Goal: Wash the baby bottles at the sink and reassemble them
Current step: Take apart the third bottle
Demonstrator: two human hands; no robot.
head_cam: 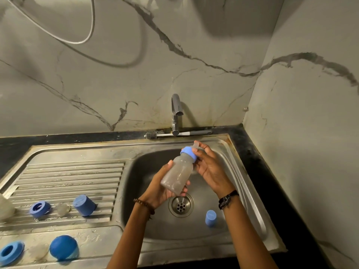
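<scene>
Head view: a cloudy baby bottle (177, 172) is held tilted over the steel sink (240, 171), its blue collar (188, 153) and teat pointing far and right. The left hand (162, 186) cups the bottle's base from below, fingers curled round it; the right hand (208, 166) grips the collar end, fingertips on the ring. A blue cap (211, 218) stands in the basin, near and right of the drain (181, 205). More blue parts lie on the drainboard (68, 177) at left.

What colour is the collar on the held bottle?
Blue collar on a cloudy clear bottle; head view.
</scene>
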